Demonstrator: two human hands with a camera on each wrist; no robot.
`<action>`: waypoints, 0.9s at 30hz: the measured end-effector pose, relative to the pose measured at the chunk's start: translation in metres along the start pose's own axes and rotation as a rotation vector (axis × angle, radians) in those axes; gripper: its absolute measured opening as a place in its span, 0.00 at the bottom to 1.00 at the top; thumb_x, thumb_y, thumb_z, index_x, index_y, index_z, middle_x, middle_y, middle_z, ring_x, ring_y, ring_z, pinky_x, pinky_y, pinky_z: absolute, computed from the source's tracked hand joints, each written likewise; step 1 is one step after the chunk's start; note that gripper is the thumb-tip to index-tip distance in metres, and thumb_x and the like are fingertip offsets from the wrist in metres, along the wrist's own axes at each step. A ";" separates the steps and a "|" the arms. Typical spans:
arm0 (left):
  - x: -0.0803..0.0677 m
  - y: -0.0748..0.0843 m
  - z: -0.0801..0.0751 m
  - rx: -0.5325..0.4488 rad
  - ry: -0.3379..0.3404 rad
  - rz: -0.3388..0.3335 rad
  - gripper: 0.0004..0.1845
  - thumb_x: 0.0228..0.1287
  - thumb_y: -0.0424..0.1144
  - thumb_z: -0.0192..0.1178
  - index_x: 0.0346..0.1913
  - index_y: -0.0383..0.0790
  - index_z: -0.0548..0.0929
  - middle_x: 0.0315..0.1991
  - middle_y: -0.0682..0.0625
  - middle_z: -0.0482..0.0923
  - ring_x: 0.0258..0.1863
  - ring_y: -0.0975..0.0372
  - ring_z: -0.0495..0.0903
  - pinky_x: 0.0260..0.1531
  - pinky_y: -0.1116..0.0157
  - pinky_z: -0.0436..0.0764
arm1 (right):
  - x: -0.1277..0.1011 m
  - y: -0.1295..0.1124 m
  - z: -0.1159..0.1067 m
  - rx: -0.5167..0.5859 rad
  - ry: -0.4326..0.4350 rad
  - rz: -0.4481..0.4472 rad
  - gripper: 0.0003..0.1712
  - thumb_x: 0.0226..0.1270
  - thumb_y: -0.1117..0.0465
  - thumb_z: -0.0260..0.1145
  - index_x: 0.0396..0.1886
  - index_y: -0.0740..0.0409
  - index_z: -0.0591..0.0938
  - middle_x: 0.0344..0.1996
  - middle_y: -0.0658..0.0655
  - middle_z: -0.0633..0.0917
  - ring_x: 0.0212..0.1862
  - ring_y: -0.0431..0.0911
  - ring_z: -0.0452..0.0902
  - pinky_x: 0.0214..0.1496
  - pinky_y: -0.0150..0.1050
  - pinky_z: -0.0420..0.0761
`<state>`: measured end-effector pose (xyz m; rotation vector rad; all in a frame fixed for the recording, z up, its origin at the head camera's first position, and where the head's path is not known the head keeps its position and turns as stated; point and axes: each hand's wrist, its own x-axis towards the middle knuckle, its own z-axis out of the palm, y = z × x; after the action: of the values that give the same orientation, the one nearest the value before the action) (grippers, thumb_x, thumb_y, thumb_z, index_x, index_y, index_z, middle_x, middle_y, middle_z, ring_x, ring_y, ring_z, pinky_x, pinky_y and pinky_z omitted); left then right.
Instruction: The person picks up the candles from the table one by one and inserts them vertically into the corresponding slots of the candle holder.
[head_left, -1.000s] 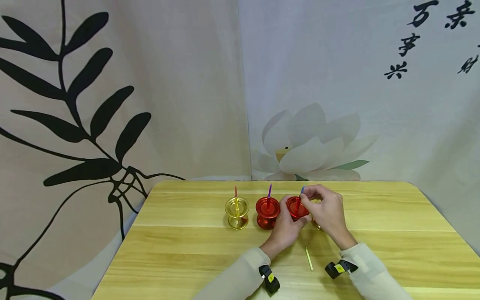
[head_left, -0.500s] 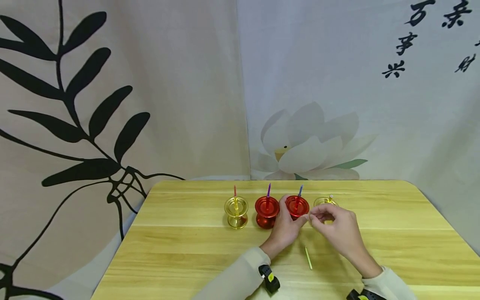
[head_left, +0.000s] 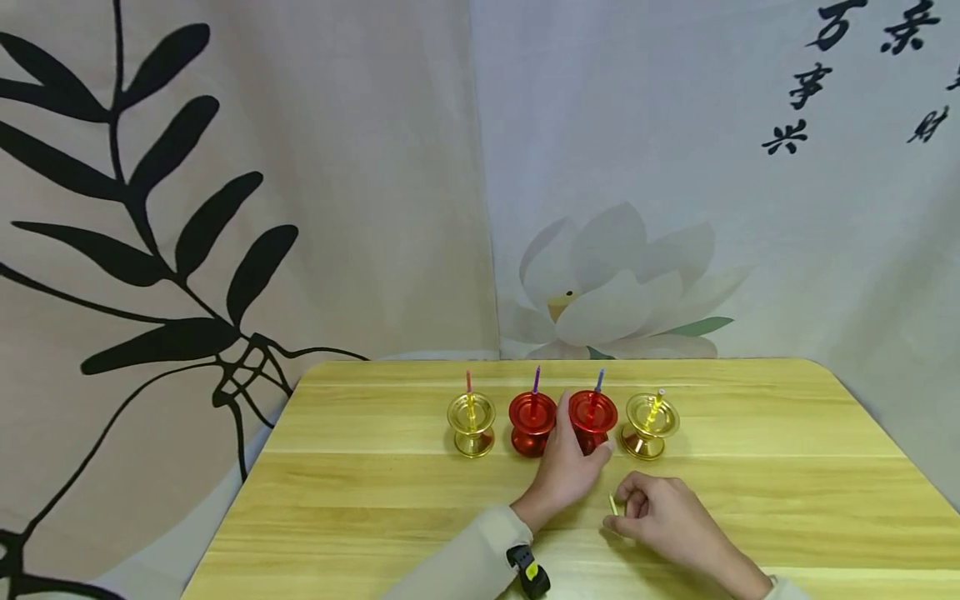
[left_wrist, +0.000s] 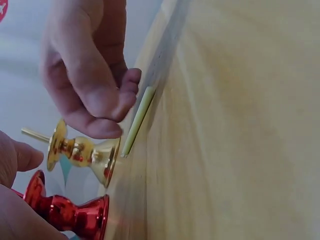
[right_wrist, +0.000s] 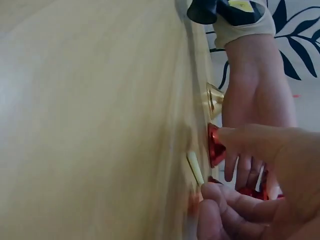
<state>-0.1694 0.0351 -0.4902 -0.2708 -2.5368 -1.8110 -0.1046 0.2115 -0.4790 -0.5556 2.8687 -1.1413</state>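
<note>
Head: left hand (head_left: 564, 471) grips the red holder (head_left: 592, 419); right hand (head_left: 660, 521), fingers curled, touches the yellow-green stick (head_left: 613, 504) flat on the table (head_left: 360, 500). Left wrist: stick (left_wrist: 137, 120) lies lengthwise under the right fingertips (left_wrist: 107, 117), beside the gold holder (left_wrist: 82, 152). Right wrist: stick (right_wrist: 195, 168) just ahead of the fingertips (right_wrist: 215, 192); grasped or not, can't tell.

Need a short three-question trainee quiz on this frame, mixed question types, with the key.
1. True or false: four holders stand in a row on the table.
2. Which holder does the left hand touch? A) left gold holder B) right red holder C) right gold holder
3. Fill in: the right hand reaches the yellow-green ___ lying on the table.

Key: 1 true; 2 B; 3 stick.
</note>
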 end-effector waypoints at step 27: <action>-0.055 0.005 -0.039 -0.071 -0.237 0.074 0.49 0.71 0.40 0.75 0.87 0.39 0.58 0.72 0.43 0.73 0.72 0.51 0.73 0.76 0.52 0.71 | -0.010 0.007 -0.010 -0.130 -0.036 0.013 0.14 0.45 0.69 0.78 0.26 0.47 0.85 0.22 0.38 0.81 0.27 0.29 0.72 0.31 0.32 0.77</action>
<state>-0.1180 -0.0077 -0.4786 -0.6065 -2.5712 -1.9501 -0.0988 0.2259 -0.4773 -0.5543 2.9264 -0.9374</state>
